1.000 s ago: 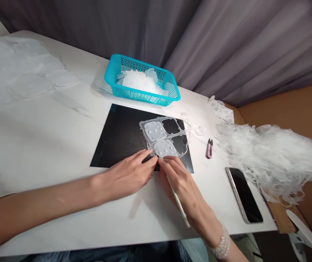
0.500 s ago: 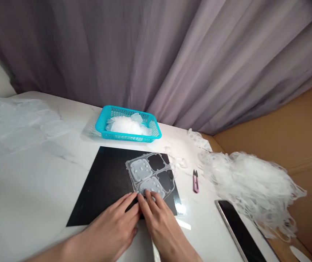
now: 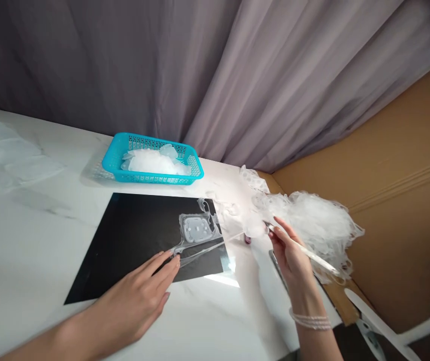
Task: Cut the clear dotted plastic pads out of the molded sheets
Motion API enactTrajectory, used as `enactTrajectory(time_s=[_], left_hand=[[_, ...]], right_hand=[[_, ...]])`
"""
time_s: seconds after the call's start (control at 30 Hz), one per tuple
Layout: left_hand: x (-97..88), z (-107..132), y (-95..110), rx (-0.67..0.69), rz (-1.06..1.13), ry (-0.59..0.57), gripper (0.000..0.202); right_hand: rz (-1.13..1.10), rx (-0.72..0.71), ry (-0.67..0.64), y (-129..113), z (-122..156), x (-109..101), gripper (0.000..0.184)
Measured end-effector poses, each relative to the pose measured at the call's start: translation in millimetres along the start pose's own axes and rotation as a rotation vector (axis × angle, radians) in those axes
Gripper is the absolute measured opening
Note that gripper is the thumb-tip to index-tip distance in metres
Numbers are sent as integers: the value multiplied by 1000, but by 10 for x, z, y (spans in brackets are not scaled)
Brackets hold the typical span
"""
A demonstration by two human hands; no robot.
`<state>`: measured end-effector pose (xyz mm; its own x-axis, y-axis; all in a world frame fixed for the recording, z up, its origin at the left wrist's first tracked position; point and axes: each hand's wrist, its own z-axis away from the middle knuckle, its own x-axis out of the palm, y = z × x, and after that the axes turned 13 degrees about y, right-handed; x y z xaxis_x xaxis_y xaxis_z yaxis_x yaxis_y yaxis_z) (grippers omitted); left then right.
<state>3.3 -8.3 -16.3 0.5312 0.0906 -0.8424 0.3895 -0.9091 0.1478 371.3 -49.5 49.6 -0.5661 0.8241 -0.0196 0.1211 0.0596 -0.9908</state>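
Note:
A translucent silicone sheet (image 3: 197, 229) lies on a black mat (image 3: 139, 240). My left hand (image 3: 139, 293) rests flat on the mat, fingers stretched out, fingertips pressing the sheet's near corner. My right hand (image 3: 288, 250) is lifted to the right, pinched on a thin white stick tool (image 3: 305, 253) and on a piece of the sheet's trim (image 3: 254, 228). A clear strip (image 3: 207, 250) stretches from that piece back to the sheet.
A turquoise basket (image 3: 150, 165) holding clear pieces stands behind the mat. A heap of white trim scraps (image 3: 312, 225) lies at the right, beside a cardboard wall (image 3: 395, 200). A curtain (image 3: 199, 70) hangs behind. Clear plastic sheets (image 3: 7, 160) lie far left.
My right hand has pulled away to the right, tearing trim off the sheet, which now shows one pad. The left hand stays pressing. The camera has turned right and up.

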Motion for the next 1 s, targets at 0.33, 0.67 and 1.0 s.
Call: enactTrajectory(time_s=[0.33, 0.67, 1.0], left_hand=[[-321, -717, 29, -1077, 1224, 23, 55], [-135, -867, 30, -1191, 1378, -62, 33], [-171, -817, 95, -832, 819, 59, 25]], right_hand=[[115, -281, -483, -389, 1209, 599, 28], [255, -175, -320, -306, 1080, 609, 64], [99, -11, -626, -38, 995, 1003, 32]])
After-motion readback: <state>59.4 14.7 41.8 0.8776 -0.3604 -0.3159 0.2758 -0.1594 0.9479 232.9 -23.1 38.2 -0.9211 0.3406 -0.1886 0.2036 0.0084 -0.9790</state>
